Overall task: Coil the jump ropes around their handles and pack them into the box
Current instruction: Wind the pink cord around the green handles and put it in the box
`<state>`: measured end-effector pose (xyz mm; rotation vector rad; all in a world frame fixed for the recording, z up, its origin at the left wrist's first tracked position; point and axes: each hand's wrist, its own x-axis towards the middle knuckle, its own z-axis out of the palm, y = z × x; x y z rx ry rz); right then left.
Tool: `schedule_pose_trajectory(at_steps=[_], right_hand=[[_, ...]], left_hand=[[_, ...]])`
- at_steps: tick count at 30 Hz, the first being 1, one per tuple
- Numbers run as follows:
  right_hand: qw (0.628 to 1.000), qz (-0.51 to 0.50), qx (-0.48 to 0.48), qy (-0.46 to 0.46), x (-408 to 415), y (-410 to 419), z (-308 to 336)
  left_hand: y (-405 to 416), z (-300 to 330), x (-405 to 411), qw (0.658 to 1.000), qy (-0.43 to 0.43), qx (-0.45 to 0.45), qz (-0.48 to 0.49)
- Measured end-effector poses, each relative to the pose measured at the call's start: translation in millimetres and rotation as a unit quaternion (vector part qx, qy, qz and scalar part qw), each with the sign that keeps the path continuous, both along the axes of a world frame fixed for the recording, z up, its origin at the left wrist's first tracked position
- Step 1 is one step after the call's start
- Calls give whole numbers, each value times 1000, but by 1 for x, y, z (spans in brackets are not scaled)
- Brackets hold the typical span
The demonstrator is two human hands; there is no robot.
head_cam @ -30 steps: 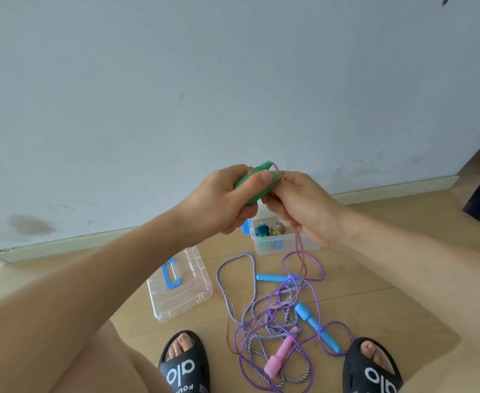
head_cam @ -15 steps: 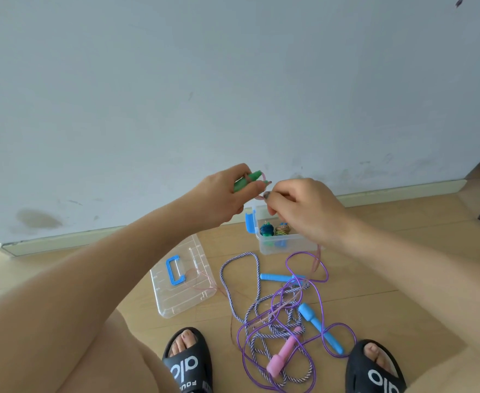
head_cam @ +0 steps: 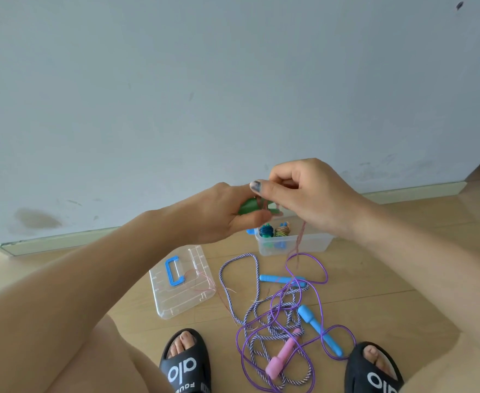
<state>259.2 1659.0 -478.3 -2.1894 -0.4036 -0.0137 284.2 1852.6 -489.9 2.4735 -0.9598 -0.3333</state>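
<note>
Raised since the earlier frame, the right hand pinches the thin pink rope above the green handles gripped in the left hand, apparently starting another wrap, over the clear box holding two coiled ropes.

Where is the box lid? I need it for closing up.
Head view: the clear lid lies on the floor, left of the open box and tangled ropes.
</note>
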Motion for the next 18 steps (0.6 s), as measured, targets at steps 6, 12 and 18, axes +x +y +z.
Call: schedule_pose_trajectory(at_steps=[6,12,18], right_hand=[[998,8,64,16,6,0,-3],[971,30,174,160,10,2,-13],[950,17,214,227,2,11,-16]], left_hand=[[-8,-1,-13,999,-22,-30,-28],[-10,10,-21,991,-22,-129,-8],[-6,10,-21,985,-17,-168,22]])
